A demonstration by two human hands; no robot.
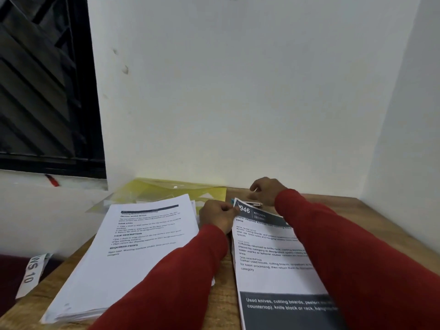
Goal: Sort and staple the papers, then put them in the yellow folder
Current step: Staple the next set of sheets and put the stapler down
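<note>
My left hand [217, 216] pinches the top left corner of the kitchen sheets [273, 253], and my right hand [267, 190] presses curled fingers down on the stapler [252, 204] at that same corner. If the pages slip out of line under my pinch, the staple could catch only some of them, or land crooked; my left fingertips also sit close to the stapler's mouth. The sheets lie flat on the table [223, 296], white with a dark header and footer band, their corner lifted slightly. A thicker stack of papers [133, 258] waits on the left, overlapping the yellow folder [166, 189] against the wall.
</note>
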